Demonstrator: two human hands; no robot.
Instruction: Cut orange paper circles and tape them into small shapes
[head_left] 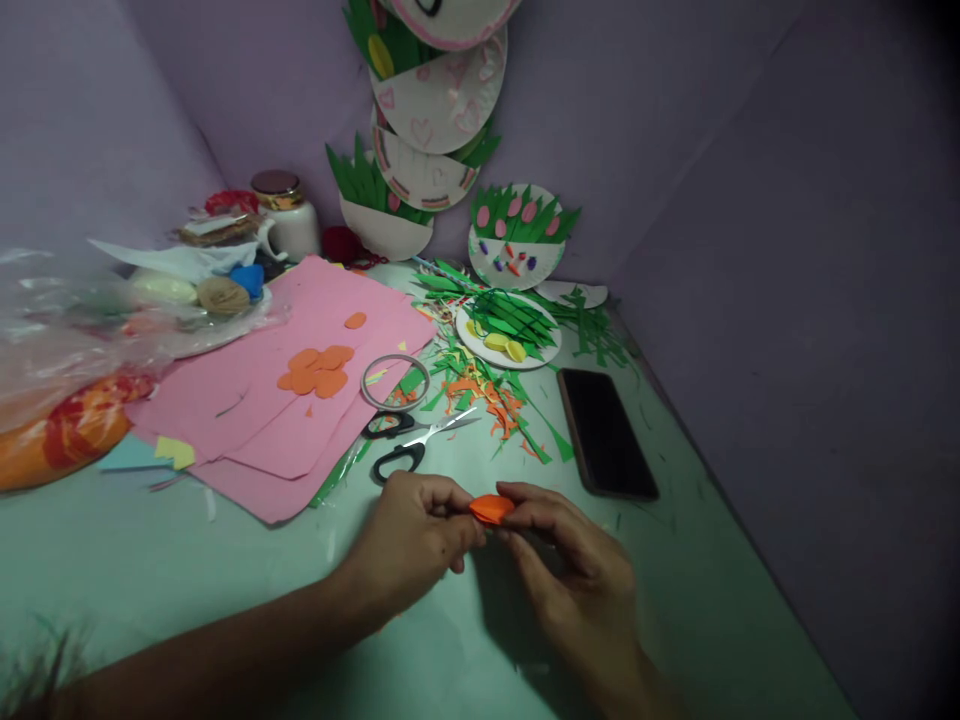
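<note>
- At 6 o'clock on the pale green table (pixel 712 600), near the front edge: small folded orange paper piece (pixel 491 508), pinched betw. both hands and held just above the surface.
- Long axis runs approx. 9-to-3 o'clock, the 3 o'clock end a touch higher. One end sits in each hand, so neither is nearer.
- Look: bright orange, lens-like outline, seems doubled over; blurred, so the crease can't be made out.
- Left hand (pixel 412 540): at the piece's 9 o'clock, fingers curled tight, thumb and forefinger closed on that end.
- Right hand (pixel 570 560): at its 3 o'clock, fingertips narrowed onto the other end, palm down.
- Black-handled scissors (pixel 409 440): at 11 o'clock from the hands, near but apart, blades pointing to 2 o'clock.
- Black smartphone (pixel 606 432): at 1 o'clock, flat, screen dark.
- Clear tape ring (pixel 395 381): just past the scissors at 12 o'clock.
- Orange and green paper scraps (pixel 487 395): betw. scissors and phone.
- Pink paper sheets (pixel 255 420): at 10 o'clock, w/ orange cut-out petals (pixel 319 370) lying on top.
- White paper plate with green strips (pixel 510 335): further off at 12 o'clock.
</note>
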